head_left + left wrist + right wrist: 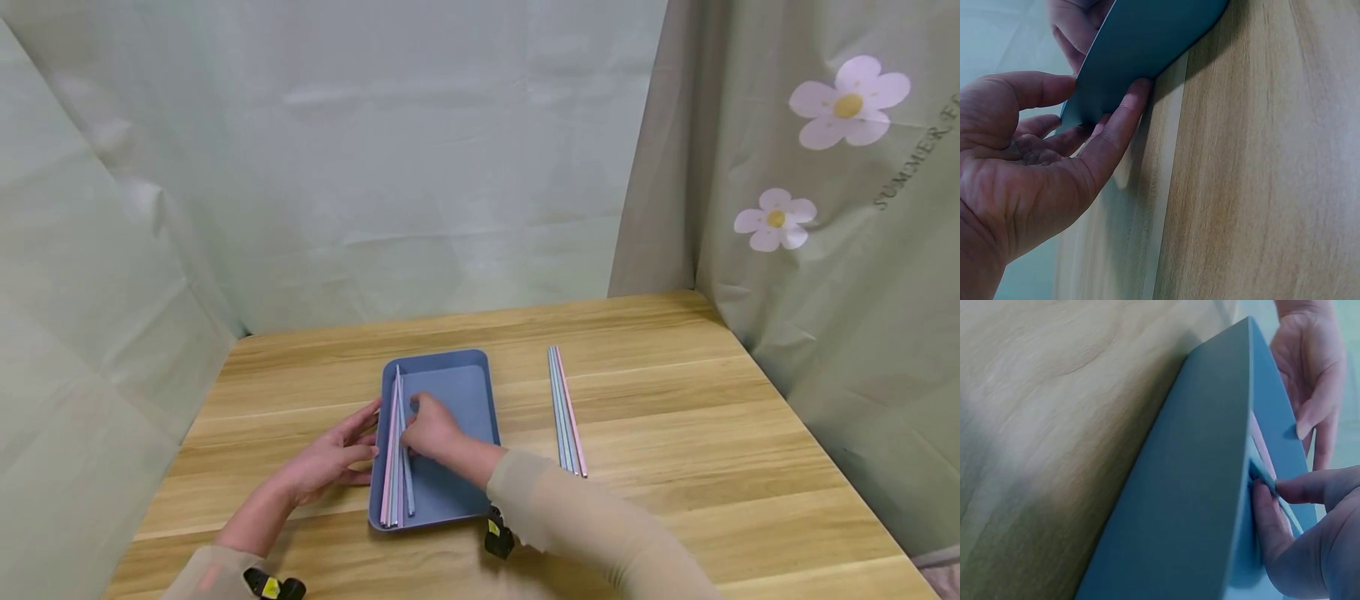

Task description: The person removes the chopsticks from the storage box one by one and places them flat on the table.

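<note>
A blue-grey rectangular tray (457, 392) lies on the table, with several pastel metallic chopsticks (392, 492), pink and blue, lengthwise along its left side. My right hand (433, 429) reaches into the tray and pinches a blue chopstick (1265, 472) between thumb and index finger, beside the others. At the tray's left wall my left hand (337, 450) holds the edge, its thumb at the rim and its fingers (1119, 128) along the outer side. The right wrist view also shows that thumb lapping over the rim.
To the right of the tray, several more chopsticks (562, 408), blue and pink, lie side by side on the wooden table (675, 433). Pale sheeting (450, 167) hangs behind the table, and a flowered curtain (825, 317) borders its right side.
</note>
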Available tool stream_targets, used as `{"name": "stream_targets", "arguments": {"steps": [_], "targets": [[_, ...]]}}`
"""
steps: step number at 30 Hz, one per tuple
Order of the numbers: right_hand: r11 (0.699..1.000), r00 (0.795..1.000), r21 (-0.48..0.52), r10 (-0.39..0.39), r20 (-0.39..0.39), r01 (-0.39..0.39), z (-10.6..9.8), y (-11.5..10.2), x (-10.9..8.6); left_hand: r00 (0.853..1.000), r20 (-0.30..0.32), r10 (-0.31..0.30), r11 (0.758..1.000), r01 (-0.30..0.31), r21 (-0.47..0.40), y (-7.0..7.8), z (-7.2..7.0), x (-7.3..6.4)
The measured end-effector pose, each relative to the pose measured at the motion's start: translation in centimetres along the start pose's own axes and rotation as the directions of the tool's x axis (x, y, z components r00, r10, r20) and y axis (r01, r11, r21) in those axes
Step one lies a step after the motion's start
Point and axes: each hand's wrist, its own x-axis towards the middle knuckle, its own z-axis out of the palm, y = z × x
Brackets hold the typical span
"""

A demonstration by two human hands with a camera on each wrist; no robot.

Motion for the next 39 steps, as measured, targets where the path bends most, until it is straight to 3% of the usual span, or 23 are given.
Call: {"name": "stream_targets", "arguments": {"steps": [9, 14, 39], "targets": [[0.981, 0.999, 0.186, 0.047, 0.013, -0.049, -0.7, -0.3, -0.3, 1.0, 0.0, 0.01, 1.0, -0.01, 0.012, -0.1, -0.1, -0.1], [0.966, 1.0, 0.259, 0.014, 0.025, -0.02, -1.8, -0.1, -0.3, 1.0, -0.005, 0.013, 1.0, -0.013, 0.017, -0.2, -0.1, -0.1], [0.929, 0.995, 0.359, -0.102, 0.003, 0.094, -8.7, -0.8, -1.4, 0.999, -0.008, 0.034, 0.999, -0.034, 0.027, -0.4, 0.1, 0.0]]}}
